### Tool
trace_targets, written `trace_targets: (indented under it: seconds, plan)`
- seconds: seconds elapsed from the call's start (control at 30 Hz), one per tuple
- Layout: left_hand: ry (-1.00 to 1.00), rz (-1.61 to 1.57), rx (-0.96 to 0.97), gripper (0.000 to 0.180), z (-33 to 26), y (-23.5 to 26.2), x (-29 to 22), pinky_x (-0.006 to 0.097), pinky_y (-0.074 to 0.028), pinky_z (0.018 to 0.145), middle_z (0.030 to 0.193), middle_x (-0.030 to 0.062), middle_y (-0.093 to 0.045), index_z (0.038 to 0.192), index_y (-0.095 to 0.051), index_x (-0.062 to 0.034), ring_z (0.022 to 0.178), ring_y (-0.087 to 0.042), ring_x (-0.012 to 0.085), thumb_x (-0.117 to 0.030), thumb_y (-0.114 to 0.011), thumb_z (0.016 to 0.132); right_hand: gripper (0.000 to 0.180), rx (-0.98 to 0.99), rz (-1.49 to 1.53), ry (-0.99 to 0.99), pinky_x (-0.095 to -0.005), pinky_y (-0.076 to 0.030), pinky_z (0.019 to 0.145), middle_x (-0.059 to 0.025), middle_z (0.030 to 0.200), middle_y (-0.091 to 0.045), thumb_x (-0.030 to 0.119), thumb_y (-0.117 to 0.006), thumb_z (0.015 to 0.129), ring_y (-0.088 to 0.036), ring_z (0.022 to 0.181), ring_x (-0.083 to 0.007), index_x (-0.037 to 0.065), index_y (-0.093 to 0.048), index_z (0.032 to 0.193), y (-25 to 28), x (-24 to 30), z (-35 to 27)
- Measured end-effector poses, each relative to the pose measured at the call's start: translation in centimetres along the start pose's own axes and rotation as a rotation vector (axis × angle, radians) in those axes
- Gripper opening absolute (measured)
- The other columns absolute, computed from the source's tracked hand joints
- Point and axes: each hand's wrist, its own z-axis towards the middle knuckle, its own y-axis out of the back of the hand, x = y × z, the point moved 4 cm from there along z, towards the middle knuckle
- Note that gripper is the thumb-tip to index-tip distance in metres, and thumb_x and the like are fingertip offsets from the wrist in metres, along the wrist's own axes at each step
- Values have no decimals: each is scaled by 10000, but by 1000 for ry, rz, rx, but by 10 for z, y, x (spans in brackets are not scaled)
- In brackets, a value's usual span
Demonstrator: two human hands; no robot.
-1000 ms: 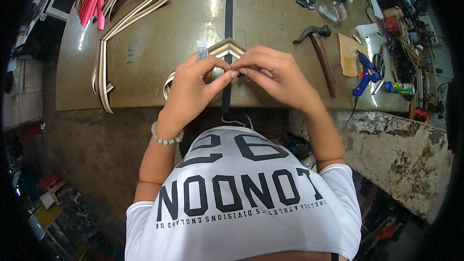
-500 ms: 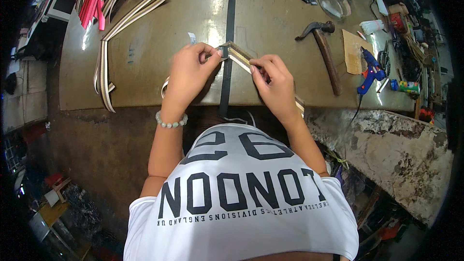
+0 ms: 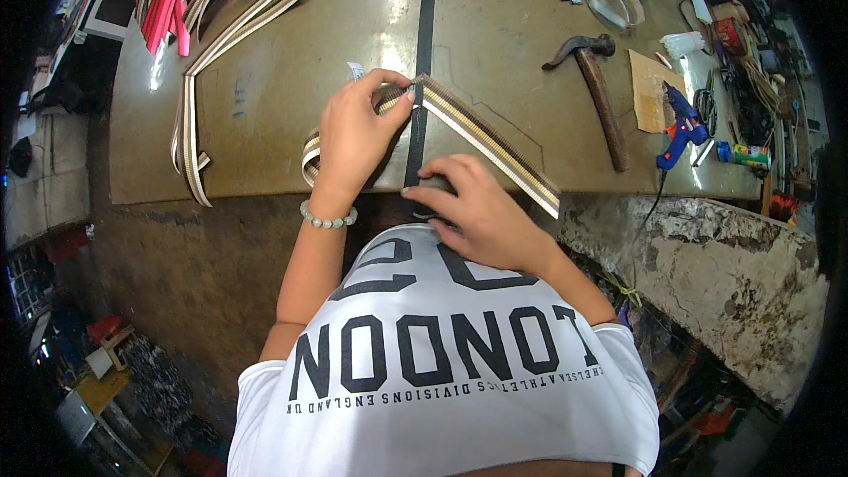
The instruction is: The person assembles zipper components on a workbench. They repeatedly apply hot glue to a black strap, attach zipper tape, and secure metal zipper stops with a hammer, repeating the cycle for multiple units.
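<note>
left hand (image 3: 353,137): a fold of striped webbing strap (image 3: 486,137) is being pinched at its peak between thumb and fingertips (beaded bracelet at the wrist). right hand (image 3: 477,208): since half a second ago it is being slid down from the fold to the bench edge, fingers flat, pressing on the black strap (image 3: 422,53); nothing is being gripped. the striped strap's right leg is thus being laid out straight. hammer (image 3: 596,88) and blue glue gun (image 3: 678,124) are lying well apart, rightward.
</note>
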Motion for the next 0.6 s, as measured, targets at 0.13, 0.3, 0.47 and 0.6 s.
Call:
trace_targets:
  seconds: [0.13,0.3,0.47,0.6]
  plan:
    - [-77,-24,-48,225,0,1,-4,402,-474,632,723,154,-615,1009,-725,-130,675,-609,310,-246,-739,816,489,-95,-17,-58,-421,-460,879,-134,1114,-523,9,-733,708,-539,1021,-309,65,-599,1175,-13,0,11]
    - [-31,45,-14,185,-4,2,-4,406,-494,662,759,173,-631,980,-741,-137,712,-629,325,-244,-727,829,395,-55,-103,31,-398,-492,794,-137,1024,-543,-40,-663,725,-578,935,-311,44,-611,1107,-1,-10,35]
    - [-122,32,-47,189,-4,5,-6,341,-444,599,691,114,-604,981,-759,-115,623,-563,234,-235,-727,839,295,18,121,-87,-442,-520,752,-220,988,-617,-78,-607,764,-632,877,-400,8,-633,1045,34,-41,77]
    - [-65,47,-9,183,-7,6,-6,392,-478,640,768,151,-629,980,-757,-129,700,-611,302,-248,-700,853,109,72,374,-342,-328,-569,595,-149,911,-634,4,-692,859,-701,670,-225,-38,-646,948,37,-74,106]
